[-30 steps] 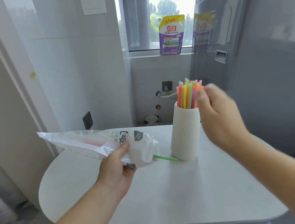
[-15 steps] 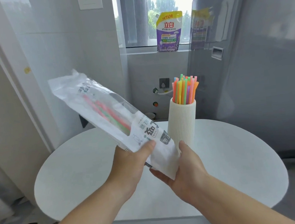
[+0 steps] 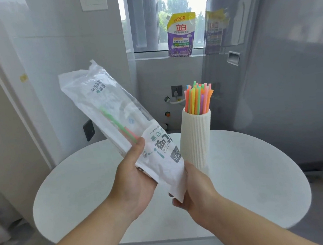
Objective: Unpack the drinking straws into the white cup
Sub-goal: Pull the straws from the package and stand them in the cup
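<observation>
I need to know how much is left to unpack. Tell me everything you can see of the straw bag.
The bag is long, thin, crinkled plastic, white with a clear window and dark print near its low end. It is held in the air above the table, tilted, far end up and to the left. The left hand grips its middle; the right hand holds the bottom end. Only a few green and pink straws show inside.

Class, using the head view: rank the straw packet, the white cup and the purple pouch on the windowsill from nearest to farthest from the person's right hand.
1. Straw packet: its lower end is in the right hand.
2. White cup: on the table, just behind that hand.
3. Purple pouch: far back on the windowsill.
</observation>
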The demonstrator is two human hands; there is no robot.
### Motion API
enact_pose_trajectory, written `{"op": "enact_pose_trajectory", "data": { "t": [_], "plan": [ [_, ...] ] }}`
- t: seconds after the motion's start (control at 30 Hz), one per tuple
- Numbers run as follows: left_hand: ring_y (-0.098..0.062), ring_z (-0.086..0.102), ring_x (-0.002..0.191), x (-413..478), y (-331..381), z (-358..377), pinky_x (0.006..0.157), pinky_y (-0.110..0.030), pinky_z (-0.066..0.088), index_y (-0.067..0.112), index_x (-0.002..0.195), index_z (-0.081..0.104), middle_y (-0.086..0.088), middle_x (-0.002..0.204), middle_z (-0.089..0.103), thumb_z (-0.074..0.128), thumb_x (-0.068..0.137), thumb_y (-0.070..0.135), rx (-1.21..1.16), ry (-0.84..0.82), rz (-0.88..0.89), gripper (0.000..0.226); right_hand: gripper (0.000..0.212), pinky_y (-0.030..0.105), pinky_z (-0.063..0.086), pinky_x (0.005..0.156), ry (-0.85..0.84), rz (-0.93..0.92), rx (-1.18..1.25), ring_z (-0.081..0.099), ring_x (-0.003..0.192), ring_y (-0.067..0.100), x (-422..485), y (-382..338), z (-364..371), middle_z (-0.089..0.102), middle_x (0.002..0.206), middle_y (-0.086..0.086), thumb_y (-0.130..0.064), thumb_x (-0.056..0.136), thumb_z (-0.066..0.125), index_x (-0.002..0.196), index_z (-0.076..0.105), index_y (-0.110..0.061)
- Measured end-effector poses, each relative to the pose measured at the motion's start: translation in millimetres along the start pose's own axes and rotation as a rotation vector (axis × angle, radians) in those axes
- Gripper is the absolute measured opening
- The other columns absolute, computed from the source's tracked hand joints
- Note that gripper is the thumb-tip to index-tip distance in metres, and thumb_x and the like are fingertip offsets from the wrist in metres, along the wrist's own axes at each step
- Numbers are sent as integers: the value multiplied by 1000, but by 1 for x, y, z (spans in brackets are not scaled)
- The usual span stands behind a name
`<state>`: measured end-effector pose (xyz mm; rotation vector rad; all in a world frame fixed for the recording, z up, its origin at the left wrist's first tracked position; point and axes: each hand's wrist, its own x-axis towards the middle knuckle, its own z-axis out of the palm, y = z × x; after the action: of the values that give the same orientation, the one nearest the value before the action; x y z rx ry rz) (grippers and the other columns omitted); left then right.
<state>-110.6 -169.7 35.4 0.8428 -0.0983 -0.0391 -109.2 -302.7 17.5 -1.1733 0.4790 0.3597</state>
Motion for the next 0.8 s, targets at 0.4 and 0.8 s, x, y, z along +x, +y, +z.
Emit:
{"op": "enact_pose_trajectory", "data": {
  "t": [0.4,0.8],
  "plan": [
    [-28,75,110,3,-1,-27,81,-41,64,26,113,78,-8,119,79,86,70,28,515,-76,-83,43,34,40,57,71,-67,-190,-293,71,83,30,13,-9,-21,81,98,10,-35,100,46,104,77,-21],
    [-31,73,113,9,-1,-35,80,-51,63,27,117,75,-7,124,77,81,79,18,401,37,-50,40,10,24,59,61,-232,-183,71,71,66,19,13,-27,-46,74,84,16,-5,93,69,93,70,5]
  ]
}}
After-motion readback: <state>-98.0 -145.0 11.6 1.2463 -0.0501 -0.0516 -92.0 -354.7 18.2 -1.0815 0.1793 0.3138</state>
